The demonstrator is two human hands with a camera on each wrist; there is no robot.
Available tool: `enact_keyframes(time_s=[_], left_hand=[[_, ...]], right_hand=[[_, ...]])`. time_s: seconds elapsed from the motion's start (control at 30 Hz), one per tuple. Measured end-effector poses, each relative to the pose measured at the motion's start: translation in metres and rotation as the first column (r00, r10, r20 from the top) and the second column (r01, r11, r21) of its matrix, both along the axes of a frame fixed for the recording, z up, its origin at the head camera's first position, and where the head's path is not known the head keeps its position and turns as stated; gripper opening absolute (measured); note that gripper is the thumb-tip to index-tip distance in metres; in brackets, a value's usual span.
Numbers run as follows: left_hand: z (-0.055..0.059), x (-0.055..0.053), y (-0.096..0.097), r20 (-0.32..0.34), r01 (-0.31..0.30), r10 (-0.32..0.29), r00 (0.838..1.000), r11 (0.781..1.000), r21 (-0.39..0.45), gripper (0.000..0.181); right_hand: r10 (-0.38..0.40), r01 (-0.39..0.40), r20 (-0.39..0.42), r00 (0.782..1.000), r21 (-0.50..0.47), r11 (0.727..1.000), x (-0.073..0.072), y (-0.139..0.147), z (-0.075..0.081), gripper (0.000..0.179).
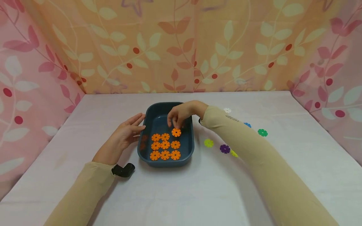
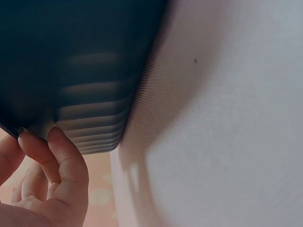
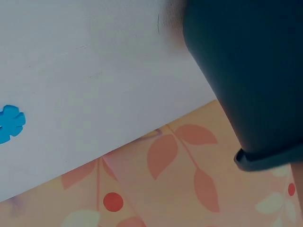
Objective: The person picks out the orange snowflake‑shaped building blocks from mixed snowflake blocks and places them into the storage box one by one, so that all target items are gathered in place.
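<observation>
Flower-shaped orange plastic discs lie in rows on the floor of a dark blue tray. My right hand reaches in over the tray's right rim and pinches another orange disc by its far edge, just beyond the right-hand row. On the left, my left hand steadies the tray, its loosely bent fingers touching the left side. The left wrist view has those fingertips against the tray's ribbed outer wall. In the right wrist view the tray's wall hides the right hand's fingers.
Loose discs lie right of the tray: yellow-green, purple, green, white and blue. My right sleeve partly covers a yellow one. Floral cloth hangs behind the white table.
</observation>
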State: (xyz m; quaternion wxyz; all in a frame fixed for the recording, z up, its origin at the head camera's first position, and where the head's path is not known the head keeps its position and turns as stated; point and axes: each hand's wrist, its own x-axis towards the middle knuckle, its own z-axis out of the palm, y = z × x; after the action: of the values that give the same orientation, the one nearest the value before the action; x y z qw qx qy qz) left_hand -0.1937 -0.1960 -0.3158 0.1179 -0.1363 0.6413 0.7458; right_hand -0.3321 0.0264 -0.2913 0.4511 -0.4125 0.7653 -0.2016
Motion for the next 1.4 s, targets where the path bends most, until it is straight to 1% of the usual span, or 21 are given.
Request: enact_keyframes(time_s=[0.1, 0.2, 0.37, 0.67, 0.9, 1.03, 1.17, 1.27, 1.4], left_hand=[[0.000, -0.001, -0.001, -0.001, 0.003, -0.003, 1.000, 1.000, 0.004, 0.068], [0.000, 0.000, -0.001, -0.006, 0.009, -0.009, 1.000, 1.000, 0.006, 0.068], [-0.001, 0.000, -0.001, -0.007, 0.016, -0.016, 1.000, 1.000, 0.010, 0.069], [-0.002, 0.000, 0.000, -0.001, 0.005, -0.005, 1.000, 1.000, 0.022, 0.069], [-0.002, 0.000, 0.000, -0.005, 0.002, -0.002, 1.000, 1.000, 0.010, 0.069], [-0.003, 0.000, 0.000, -0.006, -0.002, 0.002, 1.000, 1.000, 0.018, 0.069], [-0.003, 0.000, 0.000, -0.007, -0.006, 0.006, 1.000, 1.000, 0.020, 0.069], [-0.003, 0.001, 0.001, -0.009, -0.006, 0.006, 1.000, 1.000, 0.016, 0.068], [-0.002, 0.001, 0.001, -0.012, -0.003, 0.004, 1.000, 1.000, 0.013, 0.068]], right_hand=[[0.005, -0.004, -0.024, 1.000, 0.041, 0.999, 0.000, -0.005, -0.003, 0.017], [0.022, -0.018, -0.049, 0.999, 0.065, 0.998, -0.001, -0.009, -0.005, 0.015], [0.029, -0.024, -0.045, 0.999, 0.095, 0.995, -0.002, -0.013, -0.009, 0.014], [0.043, -0.035, -0.059, 0.997, 0.129, 0.991, -0.005, -0.017, -0.016, 0.015], [0.016, -0.008, -0.066, 0.998, 0.121, 0.993, -0.005, -0.017, -0.016, 0.015], [-0.018, 0.023, -0.060, 0.998, 0.083, 0.996, -0.003, -0.016, -0.013, 0.015], [-0.046, 0.045, -0.064, 0.997, -0.010, 0.999, -0.002, -0.013, -0.009, 0.016], [-0.054, 0.047, -0.079, 0.995, -0.086, 0.995, -0.001, -0.007, -0.002, 0.017], [-0.058, 0.042, -0.094, 0.994, -0.169, 0.985, 0.002, 0.004, 0.010, 0.024]])
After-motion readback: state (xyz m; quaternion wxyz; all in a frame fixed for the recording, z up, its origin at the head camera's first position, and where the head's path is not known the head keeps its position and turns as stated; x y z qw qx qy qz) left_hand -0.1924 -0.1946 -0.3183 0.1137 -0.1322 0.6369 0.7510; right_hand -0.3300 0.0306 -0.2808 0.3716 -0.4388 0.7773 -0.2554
